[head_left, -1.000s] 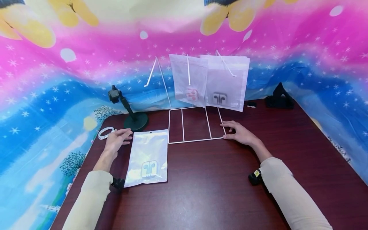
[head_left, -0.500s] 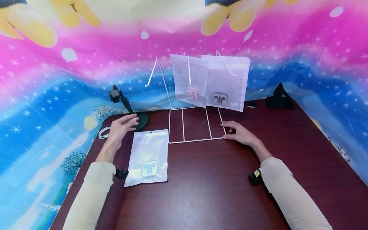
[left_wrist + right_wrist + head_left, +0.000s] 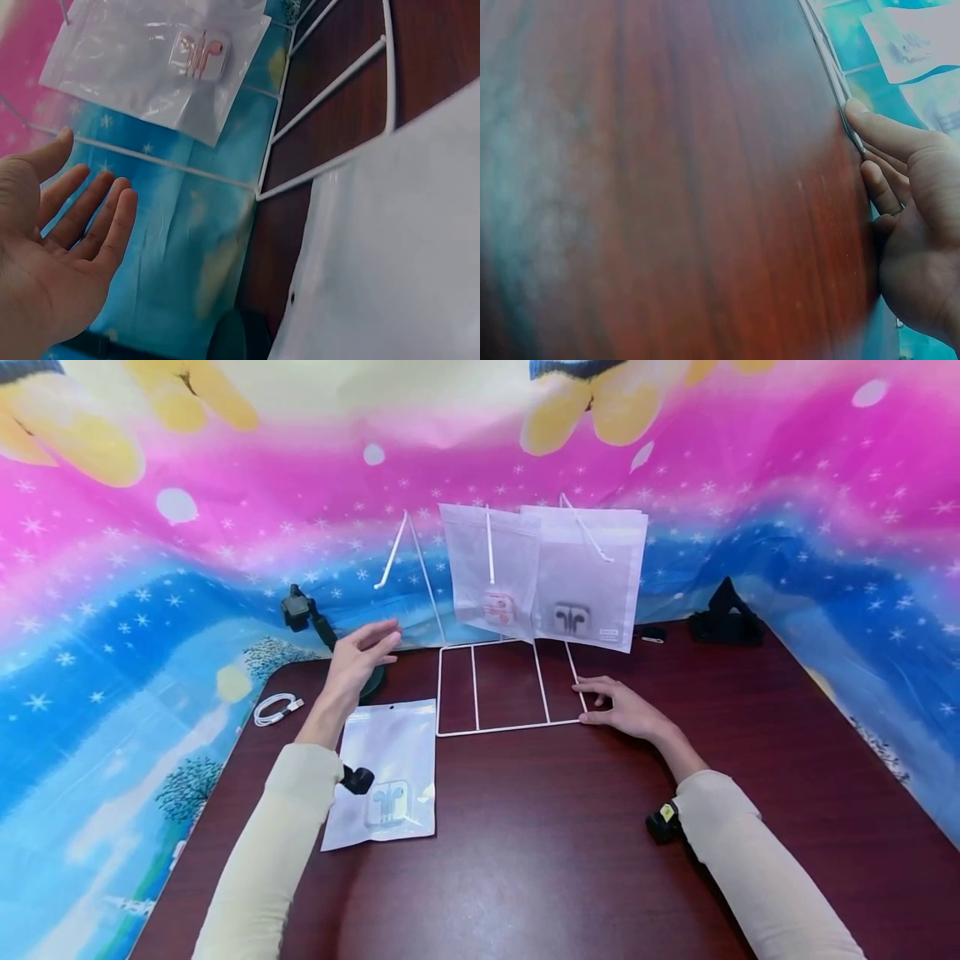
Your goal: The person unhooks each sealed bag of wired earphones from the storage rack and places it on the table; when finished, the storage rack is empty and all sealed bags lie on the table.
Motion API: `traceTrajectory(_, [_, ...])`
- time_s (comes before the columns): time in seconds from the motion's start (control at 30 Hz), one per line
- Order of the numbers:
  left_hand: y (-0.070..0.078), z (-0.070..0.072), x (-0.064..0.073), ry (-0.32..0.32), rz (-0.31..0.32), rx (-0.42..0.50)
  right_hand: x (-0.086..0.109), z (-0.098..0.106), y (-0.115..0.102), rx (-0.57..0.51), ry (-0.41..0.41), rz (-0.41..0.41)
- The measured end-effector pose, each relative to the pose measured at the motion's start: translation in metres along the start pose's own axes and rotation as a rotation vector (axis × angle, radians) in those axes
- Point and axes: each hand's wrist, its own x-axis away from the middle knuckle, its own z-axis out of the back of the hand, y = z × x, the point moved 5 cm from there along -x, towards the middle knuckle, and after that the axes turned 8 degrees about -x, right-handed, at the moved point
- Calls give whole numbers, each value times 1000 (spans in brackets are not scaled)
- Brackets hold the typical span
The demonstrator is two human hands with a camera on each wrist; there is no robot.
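Observation:
My left hand [image 3: 354,667] is raised at the left of a white wire display rack [image 3: 498,727], its fingers loosely extended and holding nothing. In the left wrist view the palm of that hand [image 3: 60,262] faces the rack's upright. At the front right corner of the rack's base, my right hand [image 3: 626,708] grips the wire between thumb and fingers. Two frosted zip bags hang on the hooks: one with pink earphones [image 3: 498,608], the other with black earphones [image 3: 572,618]. The left hook [image 3: 392,552] carries no bag. Flat on the table lies a white bag of earphones [image 3: 397,743].
Left of the bag lies a coiled white cable [image 3: 273,710]. Behind my left hand stands a dark stand [image 3: 297,608] with a round base. A black holder [image 3: 726,617] sits at the back right, and a printed cloth [image 3: 225,527] hangs behind the table.
My left hand has moved right and away from me, from beside the coiled cable up past the dark stand's base toward the rack. My right hand keeps its place at the rack's corner.

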Motion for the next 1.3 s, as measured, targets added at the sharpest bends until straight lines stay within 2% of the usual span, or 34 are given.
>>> traceTrajectory(0.27, [23, -28, -29, 20, -97, 57, -1, 0, 2, -7, -1, 3])
traceTrajectory(0.4, [36, -39, -39, 19, -114, 64, 0, 0, 2, -3, 1, 9])
traceTrajectory(0.53, [50, -47, -47, 25, -128, 103, 0, 0, 1, -1, 0, 15])
traceTrajectory(0.7, [67, -54, -60, 31, -162, 101, 0, 0, 0, -10, 4, 9])
traceTrajectory(0.93, [87, -59, -73, 47, -162, 132, -1, 1, 2, -3, 1, 7])
traceTrajectory(1.13, [103, -65, -83, 94, -157, 137, -1, 2, 2, 0, 2, 8])
traceTrajectory(1.3, [110, -71, -92, 120, -131, 170, -1, 1, 0, -5, 0, 8])
